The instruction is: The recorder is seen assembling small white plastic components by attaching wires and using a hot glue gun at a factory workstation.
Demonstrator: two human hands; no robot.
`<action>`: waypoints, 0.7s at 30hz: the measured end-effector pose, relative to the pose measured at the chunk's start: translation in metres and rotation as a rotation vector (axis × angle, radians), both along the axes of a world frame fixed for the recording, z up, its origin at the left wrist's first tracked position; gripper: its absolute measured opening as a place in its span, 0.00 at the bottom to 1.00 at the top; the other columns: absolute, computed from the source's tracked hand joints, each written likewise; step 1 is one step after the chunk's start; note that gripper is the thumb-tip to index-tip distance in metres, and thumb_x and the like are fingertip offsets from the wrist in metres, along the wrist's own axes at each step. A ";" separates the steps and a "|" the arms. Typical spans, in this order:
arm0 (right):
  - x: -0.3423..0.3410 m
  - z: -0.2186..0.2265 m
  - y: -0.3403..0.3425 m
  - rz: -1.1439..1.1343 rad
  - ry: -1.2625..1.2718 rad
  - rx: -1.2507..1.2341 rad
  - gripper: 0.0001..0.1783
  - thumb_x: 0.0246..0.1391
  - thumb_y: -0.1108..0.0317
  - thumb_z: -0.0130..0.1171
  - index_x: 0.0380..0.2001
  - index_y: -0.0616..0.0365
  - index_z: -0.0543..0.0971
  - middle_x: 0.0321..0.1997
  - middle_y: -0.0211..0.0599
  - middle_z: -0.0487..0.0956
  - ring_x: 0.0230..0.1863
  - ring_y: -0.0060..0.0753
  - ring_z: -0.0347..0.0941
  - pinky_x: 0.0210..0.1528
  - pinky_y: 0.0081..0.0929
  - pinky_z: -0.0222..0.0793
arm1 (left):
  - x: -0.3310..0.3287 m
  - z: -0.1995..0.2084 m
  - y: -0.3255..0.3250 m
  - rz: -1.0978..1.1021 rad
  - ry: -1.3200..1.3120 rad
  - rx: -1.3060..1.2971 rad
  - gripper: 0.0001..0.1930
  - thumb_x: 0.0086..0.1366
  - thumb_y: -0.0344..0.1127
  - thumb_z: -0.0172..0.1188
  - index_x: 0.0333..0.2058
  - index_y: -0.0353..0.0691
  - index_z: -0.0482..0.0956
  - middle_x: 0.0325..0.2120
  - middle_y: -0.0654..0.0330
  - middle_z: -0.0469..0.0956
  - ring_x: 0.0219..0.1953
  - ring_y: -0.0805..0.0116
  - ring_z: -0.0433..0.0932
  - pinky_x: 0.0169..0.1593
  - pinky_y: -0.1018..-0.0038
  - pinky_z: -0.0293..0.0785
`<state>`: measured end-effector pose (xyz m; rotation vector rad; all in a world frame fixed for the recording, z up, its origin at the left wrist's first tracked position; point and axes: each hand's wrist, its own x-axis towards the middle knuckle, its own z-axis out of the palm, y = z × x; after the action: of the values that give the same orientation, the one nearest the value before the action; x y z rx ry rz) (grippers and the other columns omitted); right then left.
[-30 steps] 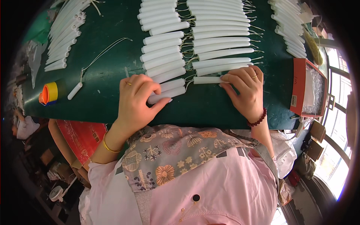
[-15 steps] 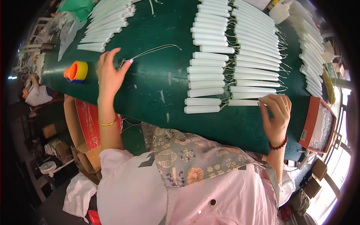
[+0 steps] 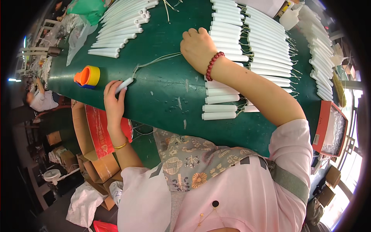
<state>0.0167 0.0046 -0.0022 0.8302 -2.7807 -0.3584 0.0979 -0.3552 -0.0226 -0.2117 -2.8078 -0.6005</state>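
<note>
My left hand (image 3: 114, 104), with a gold bangle at the wrist, is closed round a slim white tube (image 3: 125, 84) near the table's front edge. Two thin pale wires (image 3: 154, 61) run from the tube's upper end toward my right hand. Its back facing up, my right hand (image 3: 199, 50) is closed at the far end of these wires; the fingertips are hidden. That forearm reaches over a column of white tubes (image 3: 225, 29) lying side by side with wires at their right ends. A second column of longer white tubes (image 3: 268, 36) lies beside it.
More white tubes (image 3: 121, 29) lie at the far left of the green table (image 3: 158, 104). Yellow, orange and blue tape rolls (image 3: 92, 76) stand near the left edge. A red box with clear wrap (image 3: 328, 129) sits at the right; cardboard boxes (image 3: 83, 127) stand below.
My right hand has moved left and away from me, from the near tubes to the wire ends. My left hand, open before, has closed on a white tube.
</note>
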 end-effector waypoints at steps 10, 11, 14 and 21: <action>0.143 0.105 0.161 -0.016 -0.679 -1.115 0.06 0.53 0.84 0.67 0.34 0.65 0.82 0.34 0.37 0.82 0.35 0.26 0.79 0.41 0.24 0.73 | 0.051 0.094 0.075 -0.416 -0.287 0.322 0.18 0.46 0.27 0.79 0.38 0.33 0.87 0.37 0.57 0.81 0.41 0.60 0.79 0.48 0.67 0.75; 0.161 0.098 0.190 -0.099 -0.638 -1.109 0.05 0.54 0.84 0.67 0.34 0.65 0.83 0.35 0.36 0.83 0.36 0.25 0.79 0.42 0.23 0.74 | 0.054 0.091 0.101 -0.536 -0.265 0.285 0.18 0.45 0.29 0.80 0.38 0.36 0.87 0.37 0.59 0.81 0.39 0.60 0.79 0.46 0.66 0.73; 0.217 0.081 0.255 -0.484 -0.566 -1.185 0.05 0.56 0.85 0.65 0.35 0.68 0.84 0.37 0.35 0.84 0.38 0.23 0.79 0.44 0.20 0.74 | 0.060 0.079 0.167 -0.860 -0.238 0.210 0.19 0.45 0.35 0.82 0.37 0.43 0.88 0.35 0.64 0.80 0.37 0.61 0.78 0.42 0.65 0.68; 0.266 0.031 0.301 -0.596 -0.608 -1.070 0.06 0.57 0.79 0.68 0.38 0.63 0.87 0.37 0.34 0.85 0.38 0.24 0.79 0.43 0.23 0.74 | 0.084 0.036 0.213 -0.853 -0.031 0.034 0.20 0.43 0.37 0.83 0.37 0.44 0.87 0.35 0.64 0.79 0.36 0.61 0.77 0.39 0.64 0.67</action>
<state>0.2823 0.3060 0.0286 -0.2006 -2.9764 1.3940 0.1820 -0.1417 0.0130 -1.4303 -2.6317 -0.8043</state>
